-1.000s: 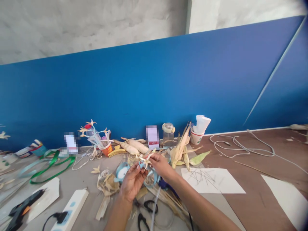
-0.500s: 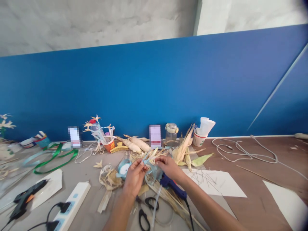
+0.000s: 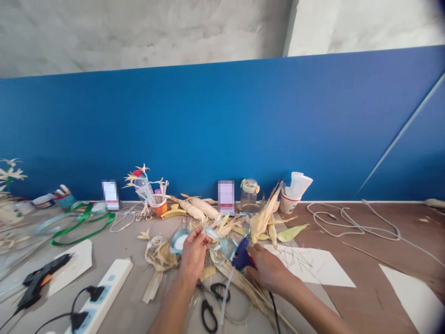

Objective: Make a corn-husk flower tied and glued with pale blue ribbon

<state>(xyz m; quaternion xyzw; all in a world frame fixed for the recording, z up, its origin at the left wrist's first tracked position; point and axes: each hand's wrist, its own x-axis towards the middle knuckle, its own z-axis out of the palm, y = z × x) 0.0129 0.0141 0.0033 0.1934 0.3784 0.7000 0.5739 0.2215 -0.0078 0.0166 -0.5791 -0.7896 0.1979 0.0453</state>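
My left hand (image 3: 194, 253) is closed in a pinch on a light blue ribbon (image 3: 217, 235), which trails off to the right. Whatever else its fingertips hold is too small to make out. My right hand (image 3: 266, 266) is wrapped round a dark blue glue gun (image 3: 241, 254), whose clear glue stick (image 3: 226, 294) points toward me. Just left of my left fingers lies a roll of blue ribbon (image 3: 180, 240). Black-handled scissors (image 3: 209, 316) rest between my forearms. Dried corn husks (image 3: 259, 225) lie behind my hands.
A white power strip (image 3: 104, 297) and a black glue gun (image 3: 43, 278) lie at the left, near a green ribbon (image 3: 85, 241). Thin wires cover a white sheet (image 3: 325, 266) at right. Along the blue partition (image 3: 222, 125) stand an orange cup (image 3: 160, 207), a phone (image 3: 225, 197) and a jar (image 3: 249, 195).
My right hand has let go of the ribbon piece, moved right and down, and taken hold of the blue glue gun. My left hand keeps its pinch. The view has shifted slightly.
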